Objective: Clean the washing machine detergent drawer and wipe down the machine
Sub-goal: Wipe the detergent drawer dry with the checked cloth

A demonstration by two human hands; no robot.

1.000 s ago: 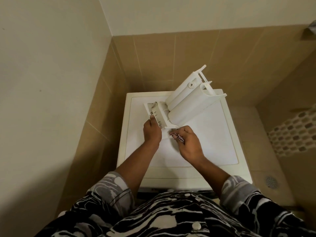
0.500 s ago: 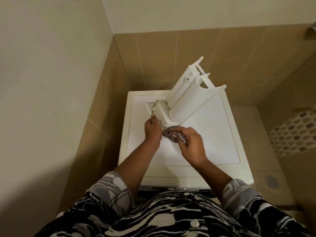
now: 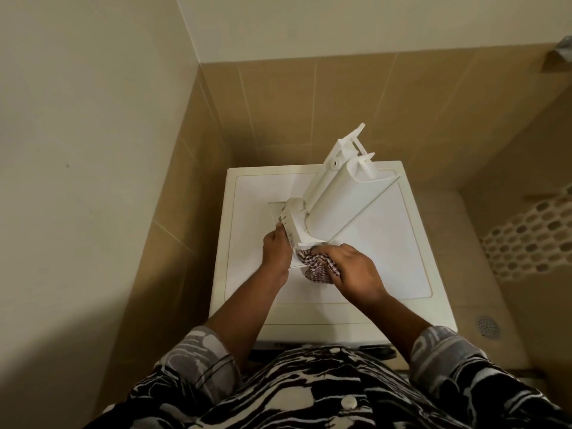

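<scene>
Detergent drawer (image 3: 337, 199), white plastic, sits over the lid of the washing machine (image 3: 387, 258). It is tilted so that its far end points up toward the tiled wall (image 3: 340, 103) and its front-panel end is low, nearest us. We cannot tell whether that low end touches the lid or hangs just above it.

Our left hand (image 3: 275, 249) grips the front panel from the left, fingers curled round its edge; the fingertips lie behind the plastic, out of sight. Our right hand (image 3: 353, 270) is closed round a bunched checked cloth (image 3: 315, 264) and presses it against the drawer's lower corner, just beside the left hand. Much of the cloth is buried under the palm and fingers, so we cannot make out its full shape. The drawer's compartments are turned away from us.

The machine's front face is hidden below our patterned shirt (image 3: 309, 394), which fills the bottom of the view. On the floor to the right we see a round drain (image 3: 488, 326). Above it a white perforated surface (image 3: 532, 243) is cut off by the frame edge, and we cannot tell what it is.
</scene>
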